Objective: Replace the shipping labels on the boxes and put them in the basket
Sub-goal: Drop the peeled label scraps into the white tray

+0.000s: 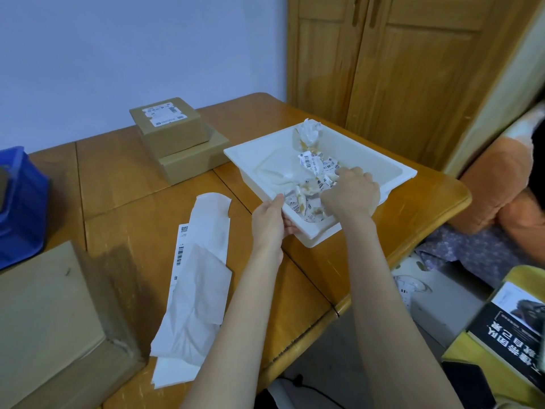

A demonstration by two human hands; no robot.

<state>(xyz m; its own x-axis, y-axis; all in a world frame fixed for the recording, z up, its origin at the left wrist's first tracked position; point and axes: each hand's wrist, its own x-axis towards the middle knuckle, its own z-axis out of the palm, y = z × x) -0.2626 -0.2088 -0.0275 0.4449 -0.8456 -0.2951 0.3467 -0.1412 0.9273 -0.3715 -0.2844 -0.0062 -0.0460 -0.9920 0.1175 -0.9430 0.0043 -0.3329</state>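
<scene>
A white plastic tray [383, 168] sits on the right part of the wooden table and holds several crumpled old labels [314, 168]. My left hand [269, 221] grips the tray's near-left rim. Inside the tray, my right hand [352, 194] is closed over the crumpled labels. Two brown boxes are stacked at the back: the small upper box [172, 128] carries a white label, the flatter lower box [194, 160] lies under it. A large brown box [53, 320] fills the near left. A pile of white label sheets [197, 278] lies on the table between the boxes and the tray.
A blue basket [20, 202] stands at the far left edge of the table [124, 178]. Wooden cabinet doors [392, 63] rise behind the tray. An orange cushion [498, 184] and a book [513, 329] lie right of the table.
</scene>
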